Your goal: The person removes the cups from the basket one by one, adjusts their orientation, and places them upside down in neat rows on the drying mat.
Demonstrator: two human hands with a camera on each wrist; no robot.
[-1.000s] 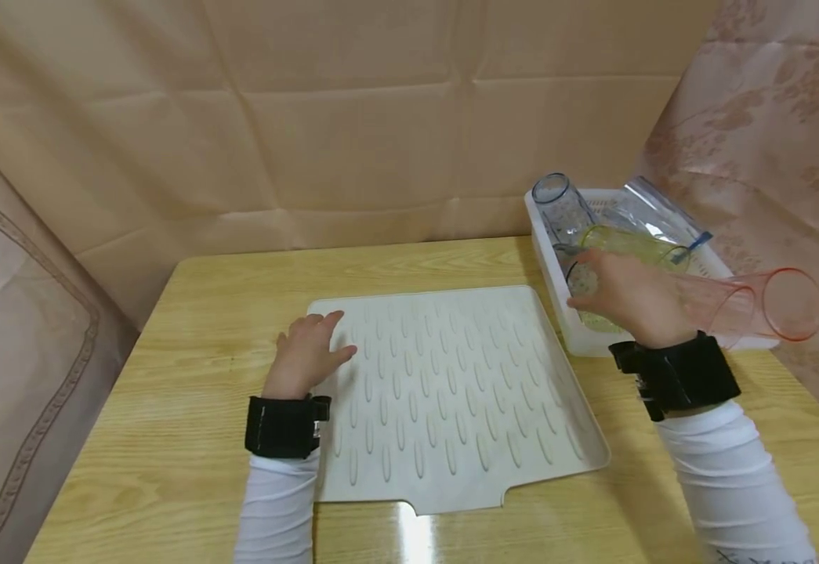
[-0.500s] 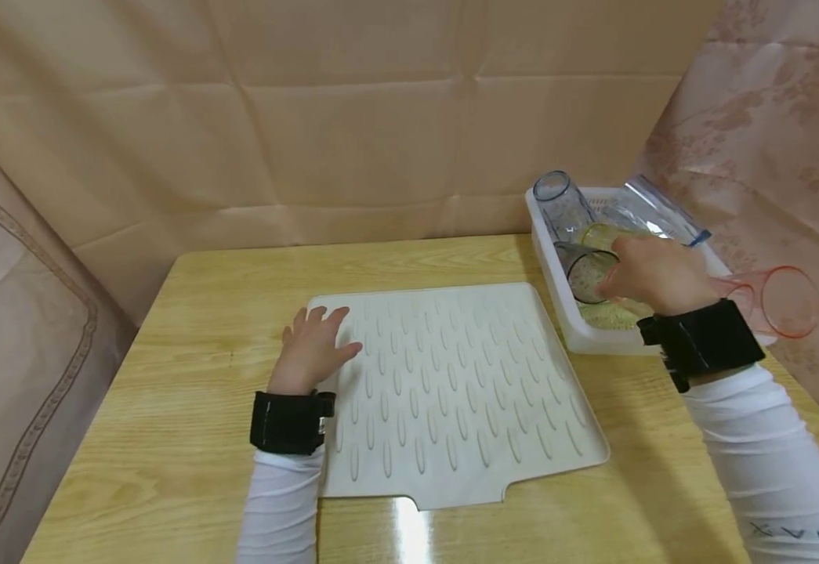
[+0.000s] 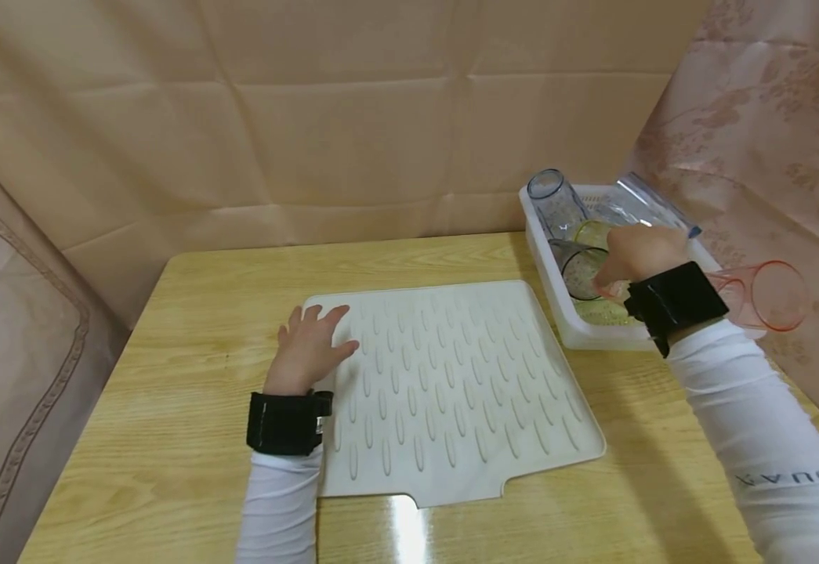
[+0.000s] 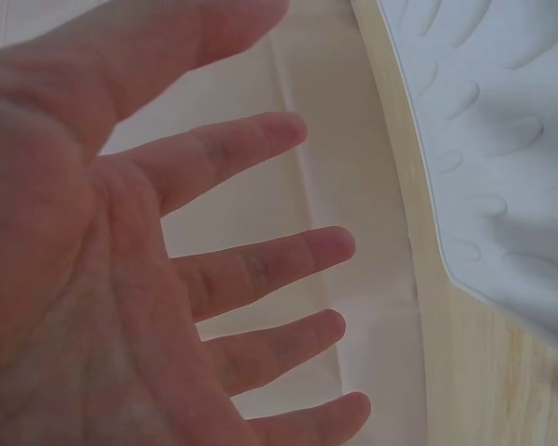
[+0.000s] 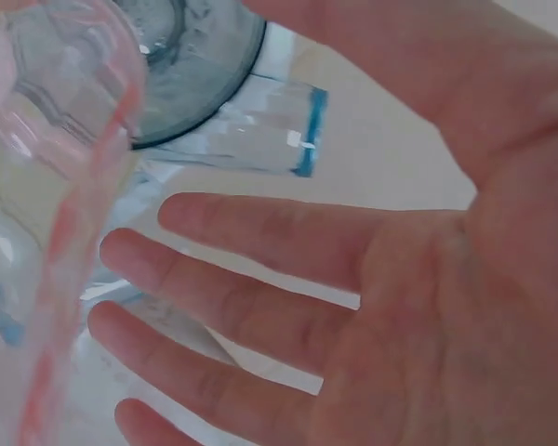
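right hand (image 3: 638, 254) is over the white plastic basket (image 3: 596, 333) at the table's right rear, reaching among the tumblers lying in it. nearest to the fingers: a dark grey tumbler (image 3: 578, 270) on its side, mouth toward the mat, and a yellow-green tumbler (image 3: 596, 235) just behind it. head view hides the fingertips behind the hand. right wrist view shows the right-hand fingers (image 5: 260, 232) straight and spread, palm bare, nothing gripped yet. so judged step: reach for a tumbler, grasp not made. next move probably needs the fingers to curl round one tumbler body and lift it clear of its neighbours without knocking them.

other things in the basket: a clear bluish tumbler (image 3: 553, 196) leaning at the back-left corner, a clear blue-rimmed tumbler (image 3: 652, 204) at the back, a pink tumbler (image 3: 769, 294) sticking out over the right edge.

left hand (image 3: 310, 348) lies flat on the left edge of the white ribbed drying mat (image 3: 451, 392), fingers straight and relaxed, holding nothing. mat sits mid wooden table (image 3: 204, 313), bare.

view differences: right wrist view shows the open palm plus the pink tumbler's rim (image 5: 65, 232) close by, and a blue-rimmed glass (image 5: 251, 130); head view alone shows the basket and mat layout. left wrist view shows spread left-hand fingers (image 4: 251, 269) and the mat's corner (image 4: 502, 139).
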